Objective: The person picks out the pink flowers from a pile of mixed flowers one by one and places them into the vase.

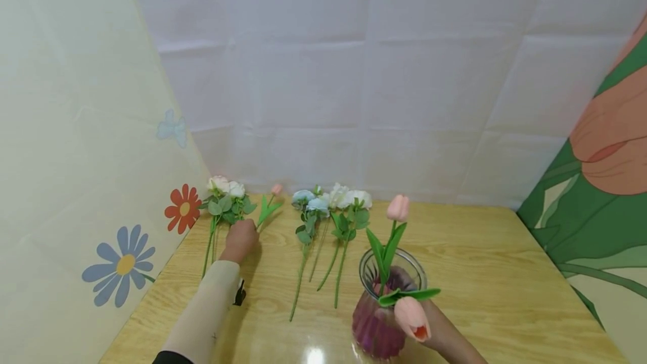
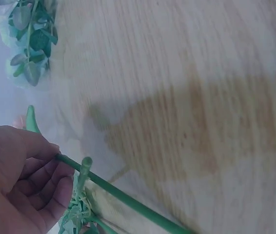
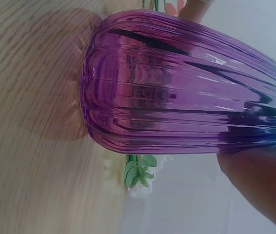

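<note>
Ok, my L hand pinches a tulip by its stem, prob. light + bendy, best held there; my R hand grips the vase, likely slick, breakable.

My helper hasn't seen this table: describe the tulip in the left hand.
On the wooden table, toward its back left, the left hand pinches a green stem. That is the tulip: unlike the two tulips at the vase, its pink bud shows between pale blooms and blue flowers.
</note>
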`<state>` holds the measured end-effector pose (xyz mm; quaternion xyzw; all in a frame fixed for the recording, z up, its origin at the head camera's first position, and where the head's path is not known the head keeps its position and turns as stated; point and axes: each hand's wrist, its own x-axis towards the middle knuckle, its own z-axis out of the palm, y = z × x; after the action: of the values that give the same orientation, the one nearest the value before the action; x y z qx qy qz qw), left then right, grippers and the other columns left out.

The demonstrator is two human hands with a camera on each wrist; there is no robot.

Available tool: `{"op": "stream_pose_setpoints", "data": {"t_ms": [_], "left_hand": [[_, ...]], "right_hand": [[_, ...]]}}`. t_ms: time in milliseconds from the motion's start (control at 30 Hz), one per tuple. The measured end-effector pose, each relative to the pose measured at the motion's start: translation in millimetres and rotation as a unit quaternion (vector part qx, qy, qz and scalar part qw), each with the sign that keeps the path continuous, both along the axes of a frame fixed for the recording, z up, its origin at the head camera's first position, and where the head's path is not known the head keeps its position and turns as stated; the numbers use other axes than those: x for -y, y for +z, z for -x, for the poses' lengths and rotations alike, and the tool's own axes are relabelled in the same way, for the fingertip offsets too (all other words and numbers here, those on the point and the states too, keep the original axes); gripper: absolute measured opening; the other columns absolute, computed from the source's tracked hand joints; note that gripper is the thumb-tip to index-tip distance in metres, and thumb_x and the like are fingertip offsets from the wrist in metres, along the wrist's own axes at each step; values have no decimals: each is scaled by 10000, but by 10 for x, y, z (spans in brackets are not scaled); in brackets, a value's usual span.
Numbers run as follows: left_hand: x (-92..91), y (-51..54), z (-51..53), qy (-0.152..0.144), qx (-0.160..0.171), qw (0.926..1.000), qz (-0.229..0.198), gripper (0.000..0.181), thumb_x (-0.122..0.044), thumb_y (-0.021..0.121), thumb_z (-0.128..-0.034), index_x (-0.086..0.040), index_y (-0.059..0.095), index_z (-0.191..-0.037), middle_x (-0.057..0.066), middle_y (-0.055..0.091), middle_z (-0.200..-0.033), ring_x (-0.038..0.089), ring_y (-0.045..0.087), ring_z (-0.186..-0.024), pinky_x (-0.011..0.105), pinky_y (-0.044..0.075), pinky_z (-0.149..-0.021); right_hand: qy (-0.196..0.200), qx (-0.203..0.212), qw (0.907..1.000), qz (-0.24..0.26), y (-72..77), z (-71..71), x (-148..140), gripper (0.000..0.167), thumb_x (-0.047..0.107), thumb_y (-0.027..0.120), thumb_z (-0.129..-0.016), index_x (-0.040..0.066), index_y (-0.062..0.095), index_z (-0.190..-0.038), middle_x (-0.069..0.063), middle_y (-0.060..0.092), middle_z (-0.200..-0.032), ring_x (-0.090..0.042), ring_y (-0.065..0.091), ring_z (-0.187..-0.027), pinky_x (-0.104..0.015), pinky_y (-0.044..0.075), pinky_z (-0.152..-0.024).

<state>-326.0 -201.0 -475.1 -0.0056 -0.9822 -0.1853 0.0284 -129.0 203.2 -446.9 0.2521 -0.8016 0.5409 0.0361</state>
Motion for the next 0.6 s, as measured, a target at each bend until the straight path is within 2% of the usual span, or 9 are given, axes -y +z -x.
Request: {"op": "stream_pose_setpoints", "data": {"t_ms": [200,400,467,600], "left_hand": [[-20,51,-15,-15,-12,10000,-67,219,-4,538,-937,-45,623,-739,87,623,-659,228,586,-591,377,462,-546],[-39,70,-5,44,73,9993,-364,319,-16,505,-962,-110,502,-657,17,466,-553,168,405,-509,314,351,-502],[-50,79,-5,48,63,9990,-444,322,-21,501,-971,-98,517,-658,21,457,-540,162,381,-490,304,336,-487],[-72,99,-10,3,-21,9990,-453,267,-40,511,-989,-41,621,-747,55,539,-573,161,417,-483,299,350,-474]], "right_hand": [[-34,-88,10000,31,-11,11,2,599,13,770,-857,-98,451,-1352,-162,684,-1161,-22,638,-1034,-226,522,-876],[-147,-47,9998,-94,-16,10,-2,648,33,774,-858,-113,422,-1382,-170,672,-1179,-7,626,-1038,-223,514,-875],[-75,-78,9999,-86,-13,12,-4,637,26,768,-863,-113,420,-1379,-180,669,-1182,-13,628,-1045,-224,516,-878],[-74,-81,9999,-88,-2,16,-3,625,39,771,-867,-105,433,-1373,-174,672,-1187,-18,628,-1055,-218,508,-891]]}}
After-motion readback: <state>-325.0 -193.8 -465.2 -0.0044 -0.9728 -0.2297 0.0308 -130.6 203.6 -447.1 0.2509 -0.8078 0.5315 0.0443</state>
